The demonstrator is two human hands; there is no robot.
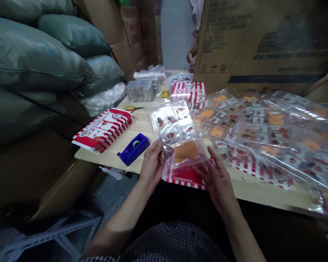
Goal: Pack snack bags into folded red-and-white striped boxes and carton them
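A clear plastic pack with an orange-brown piece and several small printed packets inside is held up over the table's front edge. My left hand grips its left side, thumb in front. At the lower right corner of the pack is my right hand, fingers apart and some of them at or behind the plastic. Whether it bears any of the weight, I cannot tell. Below the pack lies a red-and-white printed card or flat box, partly covered. A blue tape dispenser sits left of my left hand.
Similar clear packs are heaped on the right. A stack of red-striped printed cartons lies at left, a striped box behind. Scissors and clear plastic cases are farther back. A large cardboard box partly hides another person's arm.
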